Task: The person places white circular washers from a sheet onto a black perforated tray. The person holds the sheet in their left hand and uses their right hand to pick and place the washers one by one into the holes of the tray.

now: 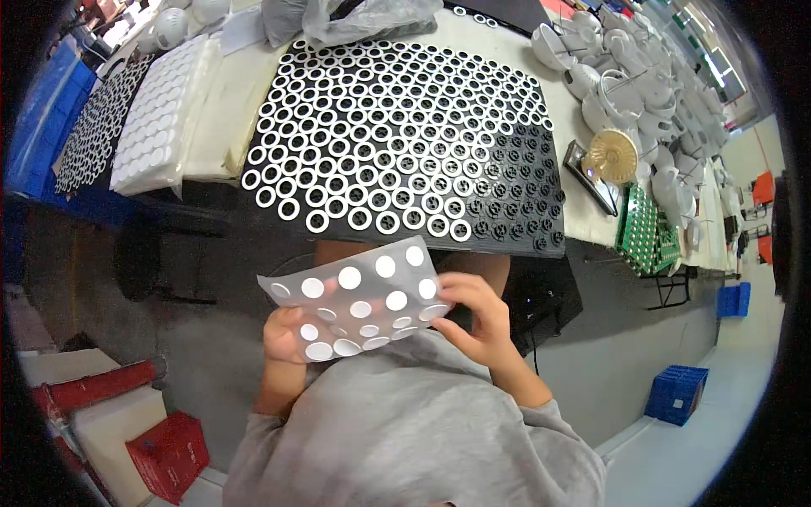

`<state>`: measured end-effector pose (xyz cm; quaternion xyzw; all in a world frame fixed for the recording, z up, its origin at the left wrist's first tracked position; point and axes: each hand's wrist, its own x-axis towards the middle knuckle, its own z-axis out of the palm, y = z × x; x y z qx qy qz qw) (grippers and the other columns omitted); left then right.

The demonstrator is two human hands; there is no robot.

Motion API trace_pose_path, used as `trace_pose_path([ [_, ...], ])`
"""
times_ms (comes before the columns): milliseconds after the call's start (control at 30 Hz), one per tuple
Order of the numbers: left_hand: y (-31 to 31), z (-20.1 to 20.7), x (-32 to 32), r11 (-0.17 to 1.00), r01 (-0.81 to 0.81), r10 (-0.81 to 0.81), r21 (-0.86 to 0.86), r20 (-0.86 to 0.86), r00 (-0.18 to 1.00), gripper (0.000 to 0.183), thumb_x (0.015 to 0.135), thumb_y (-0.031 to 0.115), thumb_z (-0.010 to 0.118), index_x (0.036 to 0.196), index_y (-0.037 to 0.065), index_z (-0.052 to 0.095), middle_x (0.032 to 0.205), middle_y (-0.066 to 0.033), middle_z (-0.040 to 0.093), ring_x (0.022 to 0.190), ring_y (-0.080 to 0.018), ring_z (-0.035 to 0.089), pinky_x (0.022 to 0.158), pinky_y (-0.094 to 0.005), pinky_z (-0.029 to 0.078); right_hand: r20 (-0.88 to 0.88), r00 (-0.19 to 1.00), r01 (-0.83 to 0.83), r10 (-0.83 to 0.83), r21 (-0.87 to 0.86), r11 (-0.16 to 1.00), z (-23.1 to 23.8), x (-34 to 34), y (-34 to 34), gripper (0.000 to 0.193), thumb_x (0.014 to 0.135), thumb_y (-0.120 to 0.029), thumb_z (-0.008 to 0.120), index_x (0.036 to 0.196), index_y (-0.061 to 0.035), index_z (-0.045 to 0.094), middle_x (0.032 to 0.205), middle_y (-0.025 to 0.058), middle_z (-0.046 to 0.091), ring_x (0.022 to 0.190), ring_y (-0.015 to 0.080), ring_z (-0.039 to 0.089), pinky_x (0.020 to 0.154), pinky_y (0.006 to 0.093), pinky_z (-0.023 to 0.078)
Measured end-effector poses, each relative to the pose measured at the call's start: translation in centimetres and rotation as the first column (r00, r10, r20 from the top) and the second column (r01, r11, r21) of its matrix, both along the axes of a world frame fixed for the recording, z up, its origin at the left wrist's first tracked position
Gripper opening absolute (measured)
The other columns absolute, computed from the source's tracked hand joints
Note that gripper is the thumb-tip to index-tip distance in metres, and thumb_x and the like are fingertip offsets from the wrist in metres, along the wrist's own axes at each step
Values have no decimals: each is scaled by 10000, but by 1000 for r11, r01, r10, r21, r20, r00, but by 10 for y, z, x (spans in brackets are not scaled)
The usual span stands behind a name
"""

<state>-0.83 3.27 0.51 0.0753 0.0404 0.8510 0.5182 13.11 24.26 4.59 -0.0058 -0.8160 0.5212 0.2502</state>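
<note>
A translucent sheet (334, 297) bearing several round white stickers is held above my lap, in front of the table. At its left edge my left hand (283, 336) grips it, the fingers partly behind the sheet. My right hand (480, 323) pinches the right edge between thumb and fingers. The sheet is tilted and curls along its lower side. Just beyond it lies a black board (338, 230) covered with rows of small black round parts (515, 173). White rings (387, 222) sit on most of these parts; those at the right near corner show bare black.
Left on the table are a stack of white sheets with discs (156, 135) and another ring-covered board (97, 127). A clear plastic bag (367, 24) lies behind. To the right are a gold round fan-like piece (610, 157), green circuit boards (635, 218) and piled white housings (621, 93).
</note>
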Motion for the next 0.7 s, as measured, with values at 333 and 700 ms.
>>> trace_pose_path([
  [333, -13, -18, 11, 938, -63, 96, -341, 83, 992, 501, 825, 233, 424, 1233, -44, 341, 1221, -203, 423, 1125, -322, 419, 954, -432, 317, -51, 999, -10, 17, 137, 991, -21, -12, -12, 299, 685, 15, 634, 975, -31, 582, 1037, 145, 541, 867, 254, 580, 691, 285, 492],
  [700, 5, -28, 15, 882, 259, -229, -394, 120, 966, 561, 838, 324, 428, 1243, -47, 317, 1237, -210, 405, 1136, -324, 410, 974, -408, 302, 267, 945, -124, 189, -243, 962, -53, -17, -10, 275, 730, -105, 654, 989, -33, 600, 1038, 108, 583, 877, 188, 579, 695, 271, 475],
])
